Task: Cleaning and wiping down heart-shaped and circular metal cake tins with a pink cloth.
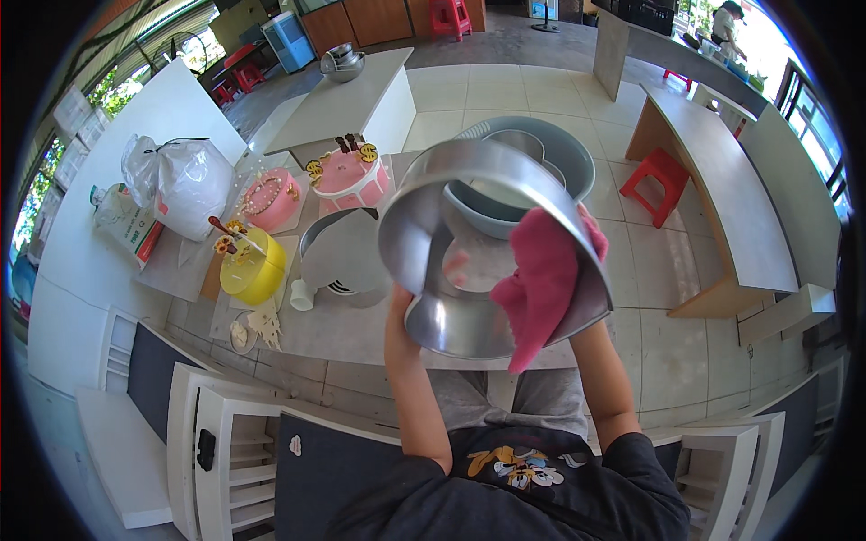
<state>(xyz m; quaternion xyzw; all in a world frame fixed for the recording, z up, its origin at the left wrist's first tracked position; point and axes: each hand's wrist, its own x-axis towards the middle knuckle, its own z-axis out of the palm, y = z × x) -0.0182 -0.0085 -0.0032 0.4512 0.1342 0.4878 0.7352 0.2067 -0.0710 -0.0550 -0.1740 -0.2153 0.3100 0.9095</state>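
Prob. wiping: person's L hand [400,296] grips lower-L edge of big silver round metal mould [469,332], held above grey tabletop [361,343]; pink fabric cloth [541,284] inside. R hand hidden, grip unclear. Next pass needs steady hold.

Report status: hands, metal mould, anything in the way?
Left hand holding metal mould; right hand mostly hidden at its opposite side. Pink cloth against inner wall. Grey tub just beyond, possible obstruction.

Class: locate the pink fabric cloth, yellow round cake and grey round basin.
Pink fabric cloth [541,270], head view: hanging middle.
Yellow round cake [258,269], head view: yellow surface's middle.
Grey round basin [578,169], head view: right wall.
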